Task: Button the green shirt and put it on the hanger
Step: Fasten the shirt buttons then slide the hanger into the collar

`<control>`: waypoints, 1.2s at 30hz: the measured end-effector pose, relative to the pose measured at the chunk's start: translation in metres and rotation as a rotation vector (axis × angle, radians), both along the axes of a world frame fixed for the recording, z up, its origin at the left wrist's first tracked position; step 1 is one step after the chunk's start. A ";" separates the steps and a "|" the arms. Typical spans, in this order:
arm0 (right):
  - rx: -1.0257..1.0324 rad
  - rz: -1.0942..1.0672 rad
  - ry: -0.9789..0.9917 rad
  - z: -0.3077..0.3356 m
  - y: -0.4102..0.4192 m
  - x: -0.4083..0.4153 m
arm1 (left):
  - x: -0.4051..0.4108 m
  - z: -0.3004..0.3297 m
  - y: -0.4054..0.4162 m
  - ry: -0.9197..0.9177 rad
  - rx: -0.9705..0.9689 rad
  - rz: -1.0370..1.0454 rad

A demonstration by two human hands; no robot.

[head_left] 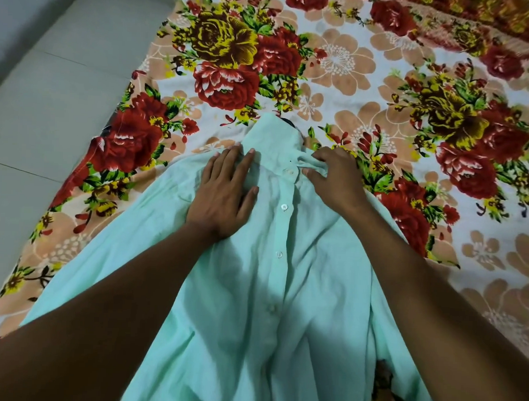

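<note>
Mint-green shirt (263, 290) lies buttoned on the floral bedspread (366, 69), collar toward 12 o'clock.
Left hand (224, 193) presses flat, fingers straight; right hand (333, 178) pinches the collar at 1 o'clock. A hard tug could likely pop the top button (288, 171) or bunch the placket.

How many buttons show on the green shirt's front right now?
4: one button just under the collar, one between the hands, one mid-chest, one lower on the placket. Lower folds may hide more.
</note>
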State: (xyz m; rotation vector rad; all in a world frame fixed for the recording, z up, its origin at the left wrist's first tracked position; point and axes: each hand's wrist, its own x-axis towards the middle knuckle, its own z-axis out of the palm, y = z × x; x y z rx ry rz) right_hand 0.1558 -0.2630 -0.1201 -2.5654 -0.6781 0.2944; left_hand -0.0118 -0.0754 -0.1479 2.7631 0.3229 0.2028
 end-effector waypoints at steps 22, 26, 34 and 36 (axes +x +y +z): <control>0.436 0.073 0.163 0.027 -0.029 -0.061 | 0.070 0.075 -0.051 0.219 -0.411 0.486; 0.367 0.005 0.215 0.016 -0.023 -0.062 | 0.070 0.072 -0.068 0.266 -0.274 0.438; 0.250 -0.268 0.366 0.027 -0.006 -0.042 | 0.084 0.066 -0.060 0.390 -0.176 0.358; 0.124 -0.201 0.358 0.031 0.001 -0.038 | 0.082 0.064 -0.050 0.233 -0.238 0.345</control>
